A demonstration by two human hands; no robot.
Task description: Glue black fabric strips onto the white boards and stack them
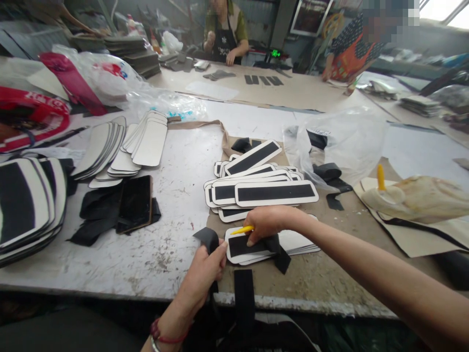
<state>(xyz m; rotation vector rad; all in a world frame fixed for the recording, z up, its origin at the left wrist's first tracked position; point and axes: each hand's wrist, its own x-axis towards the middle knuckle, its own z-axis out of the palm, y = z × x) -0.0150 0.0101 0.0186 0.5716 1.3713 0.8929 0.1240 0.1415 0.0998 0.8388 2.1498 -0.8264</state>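
Note:
My left hand (pixel 205 269) is closed on a black strip (pixel 207 238), whose curled end sticks up above the fingers. My right hand (pixel 269 224) has its fingers wrapped round a thin yellow pointed tool (pixel 242 230). Its fingertips press on a black band (pixel 240 247) lying on the top white rounded panel (pixel 230 232) of a small stack. Part of that band is hidden under the hand. A loose black piece (pixel 283 261) lies beside the palm. Just beyond the right hand is a pile of white panels with black bands (pixel 275 193). Another black strip (pixel 244 293) hangs over the table edge.
Plain white panels (pixel 150 142) and a dark phone (pixel 135 204) on black scraps lie left. Larger black-and-white panels (pixel 25 205) are stacked far left. A clear plastic bag (pixel 348 142) and a bag-wrapped container with a yellow tip (pixel 421 198) are right. Two people work across the table.

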